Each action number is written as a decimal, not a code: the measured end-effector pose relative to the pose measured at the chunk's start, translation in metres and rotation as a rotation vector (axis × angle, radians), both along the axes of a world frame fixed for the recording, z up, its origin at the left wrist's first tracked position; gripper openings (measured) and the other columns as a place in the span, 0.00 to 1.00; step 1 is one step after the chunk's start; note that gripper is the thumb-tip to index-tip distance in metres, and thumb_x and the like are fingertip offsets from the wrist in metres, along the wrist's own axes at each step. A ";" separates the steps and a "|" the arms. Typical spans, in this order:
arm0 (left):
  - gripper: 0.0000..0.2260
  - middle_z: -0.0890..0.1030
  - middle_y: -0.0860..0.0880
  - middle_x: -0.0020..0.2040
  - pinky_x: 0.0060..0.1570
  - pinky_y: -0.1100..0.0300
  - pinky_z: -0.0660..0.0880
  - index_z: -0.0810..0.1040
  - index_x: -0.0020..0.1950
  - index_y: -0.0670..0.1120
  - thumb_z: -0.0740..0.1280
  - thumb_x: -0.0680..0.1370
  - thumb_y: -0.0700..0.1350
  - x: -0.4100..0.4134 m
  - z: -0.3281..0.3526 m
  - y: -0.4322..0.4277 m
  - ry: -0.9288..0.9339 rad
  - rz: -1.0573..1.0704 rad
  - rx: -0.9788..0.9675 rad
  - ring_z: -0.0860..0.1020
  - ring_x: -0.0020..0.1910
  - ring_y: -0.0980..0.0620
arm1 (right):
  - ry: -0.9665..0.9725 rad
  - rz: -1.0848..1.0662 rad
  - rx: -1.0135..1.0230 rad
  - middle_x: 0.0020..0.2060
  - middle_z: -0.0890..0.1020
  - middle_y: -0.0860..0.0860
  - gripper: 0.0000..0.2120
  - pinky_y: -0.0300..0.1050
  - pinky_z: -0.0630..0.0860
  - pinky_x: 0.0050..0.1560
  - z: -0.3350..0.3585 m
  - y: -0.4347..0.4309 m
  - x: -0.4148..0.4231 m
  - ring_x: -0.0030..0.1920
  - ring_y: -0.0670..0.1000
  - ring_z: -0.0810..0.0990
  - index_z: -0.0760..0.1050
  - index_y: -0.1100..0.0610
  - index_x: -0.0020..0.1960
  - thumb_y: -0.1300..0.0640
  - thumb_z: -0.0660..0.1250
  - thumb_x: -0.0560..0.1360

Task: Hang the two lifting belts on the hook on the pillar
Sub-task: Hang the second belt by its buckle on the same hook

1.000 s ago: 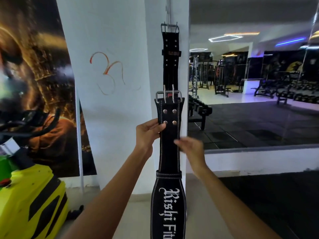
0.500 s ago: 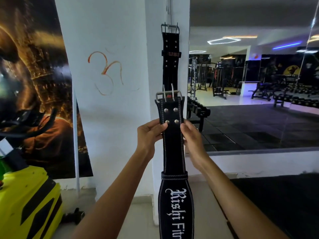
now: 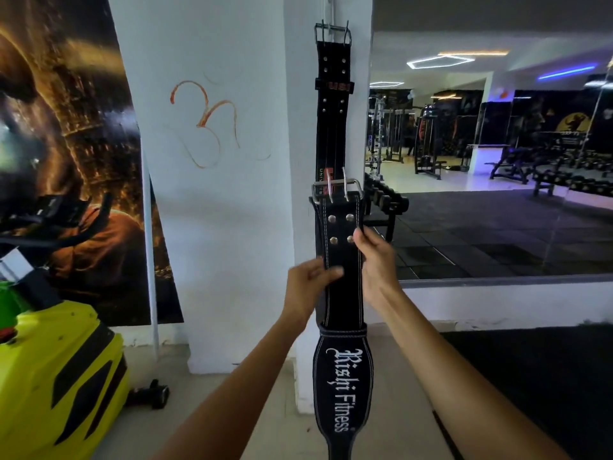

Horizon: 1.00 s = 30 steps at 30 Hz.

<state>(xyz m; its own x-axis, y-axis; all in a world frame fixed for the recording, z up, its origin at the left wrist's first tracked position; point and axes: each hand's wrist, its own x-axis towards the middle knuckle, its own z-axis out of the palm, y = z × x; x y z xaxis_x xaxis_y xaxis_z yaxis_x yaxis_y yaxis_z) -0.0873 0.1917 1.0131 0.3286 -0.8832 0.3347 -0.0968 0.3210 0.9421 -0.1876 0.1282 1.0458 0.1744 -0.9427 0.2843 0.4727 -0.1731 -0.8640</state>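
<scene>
Hands: left hand point(image 3: 311, 277) and right hand point(image 3: 373, 257) pinch second belt point(image 3: 341, 293) by its edges.
First belt point(image 3: 332, 104): hangs above hands on pillar point(image 3: 298, 127).
Advice: raise buckle point(image 3: 336, 190) squarely toward the hook, unseen overhead.

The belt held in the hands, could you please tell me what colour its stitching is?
White stitching on the black held belt, clearest in the head view.

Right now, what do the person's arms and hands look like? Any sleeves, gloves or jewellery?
Both forearms are bare as far as the frame shows, with no sleeves in sight. The left hand and right hand wear no gloves, and no watch, ring or wristband is visible.
</scene>
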 end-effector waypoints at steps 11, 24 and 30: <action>0.07 0.85 0.46 0.37 0.36 0.62 0.80 0.81 0.49 0.33 0.67 0.74 0.32 -0.007 0.026 -0.005 0.194 -0.018 -0.125 0.84 0.36 0.52 | 0.352 0.223 -0.168 0.51 0.82 0.47 0.14 0.30 0.77 0.44 -0.039 0.010 -0.027 0.52 0.43 0.82 0.73 0.55 0.62 0.54 0.62 0.77; 0.06 0.83 0.44 0.39 0.35 0.63 0.79 0.81 0.48 0.35 0.68 0.75 0.36 0.003 0.032 -0.024 0.327 0.002 -0.043 0.83 0.36 0.50 | 0.313 0.179 0.031 0.45 0.85 0.55 0.14 0.38 0.80 0.46 -0.093 0.019 -0.042 0.44 0.50 0.85 0.78 0.63 0.55 0.58 0.69 0.71; 0.13 0.84 0.46 0.44 0.37 0.64 0.79 0.80 0.55 0.42 0.64 0.78 0.48 0.000 -0.022 -0.006 0.135 -0.095 0.138 0.83 0.39 0.55 | 0.210 0.037 0.030 0.38 0.84 0.54 0.03 0.40 0.80 0.38 -0.074 0.015 -0.034 0.36 0.50 0.84 0.79 0.56 0.43 0.60 0.67 0.73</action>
